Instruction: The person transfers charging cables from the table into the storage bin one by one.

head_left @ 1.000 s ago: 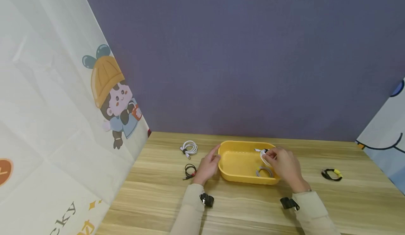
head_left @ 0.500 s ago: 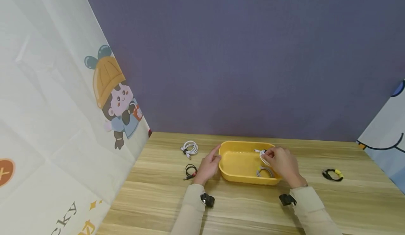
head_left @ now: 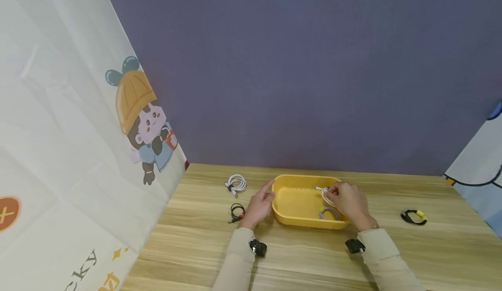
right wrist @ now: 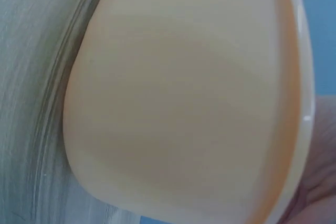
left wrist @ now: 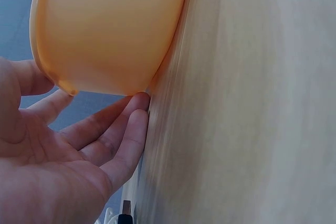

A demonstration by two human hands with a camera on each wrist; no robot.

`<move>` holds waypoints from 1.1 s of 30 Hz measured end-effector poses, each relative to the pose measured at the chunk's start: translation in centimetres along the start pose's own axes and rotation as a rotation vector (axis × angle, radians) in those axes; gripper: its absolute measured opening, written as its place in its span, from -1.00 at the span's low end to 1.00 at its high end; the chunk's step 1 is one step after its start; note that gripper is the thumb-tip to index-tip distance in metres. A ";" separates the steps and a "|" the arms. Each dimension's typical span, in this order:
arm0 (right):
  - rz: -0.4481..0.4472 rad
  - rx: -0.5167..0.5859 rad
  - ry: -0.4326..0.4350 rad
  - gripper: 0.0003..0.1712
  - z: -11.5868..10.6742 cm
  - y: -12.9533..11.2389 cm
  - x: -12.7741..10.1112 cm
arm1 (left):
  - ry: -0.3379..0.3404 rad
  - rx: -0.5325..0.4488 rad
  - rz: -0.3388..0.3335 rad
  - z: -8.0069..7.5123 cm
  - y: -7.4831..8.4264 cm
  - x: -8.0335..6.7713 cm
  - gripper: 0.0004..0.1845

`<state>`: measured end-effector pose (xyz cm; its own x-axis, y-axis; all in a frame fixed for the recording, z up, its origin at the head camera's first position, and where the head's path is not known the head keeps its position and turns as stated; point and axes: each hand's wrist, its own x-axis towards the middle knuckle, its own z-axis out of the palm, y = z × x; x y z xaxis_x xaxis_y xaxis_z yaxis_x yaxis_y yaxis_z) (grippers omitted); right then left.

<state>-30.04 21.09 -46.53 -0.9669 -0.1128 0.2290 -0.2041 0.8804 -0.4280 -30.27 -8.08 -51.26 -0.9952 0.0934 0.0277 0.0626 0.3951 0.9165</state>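
The right hand (head_left: 349, 201) pinches a coiled white cable (head_left: 325, 194) over the yellow tub (head_left: 292, 201), at the tub's 2 o'clock corner; the left hand (head_left: 259, 206), fingers straight, rests against its 9 o'clock wall. The cable looks light, limp and springy; best pinched across the bundled loops. Wall hanging (head_left: 84, 265) reads "cky"

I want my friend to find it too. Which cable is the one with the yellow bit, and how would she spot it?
Start at the yellow tub in the middle of the wooden table. Look past the person's right hand to the bare wood on that side, where a small coiled black cable lies alone. It is the only cable with a yellow band.
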 end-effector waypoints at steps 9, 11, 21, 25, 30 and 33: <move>0.021 -0.002 -0.031 -0.81 0.5 0.2 0.4 | 0.002 0.006 0.006 0.0 0.1 -0.1 -0.50; 0.032 -0.004 -0.043 -0.80 0.6 0.2 0.5 | 0.001 0.009 0.010 0.0 0.1 -0.1 -0.50; 0.038 -0.029 -0.041 -0.75 1.4 0.2 0.8 | 0.001 0.019 0.030 0.1 -0.1 0.2 -0.49; 0.024 -0.052 -0.014 -0.77 1.8 0.3 0.9 | -0.001 0.024 0.031 0.2 -0.2 0.3 -0.49; 0.009 -0.061 -0.003 -0.78 2.4 0.3 1.0 | -0.004 0.025 0.027 0.2 -0.1 0.4 -0.48; 0.008 -0.057 -0.004 -0.78 2.7 0.3 1.1 | -0.005 0.022 0.023 0.2 -0.2 0.4 -0.48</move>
<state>-31.63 19.96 -48.79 -0.9690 -0.1078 0.2224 -0.1878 0.9061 -0.3790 -30.61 -7.89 -51.50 -0.9932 0.1071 0.0465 0.0870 0.4128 0.9066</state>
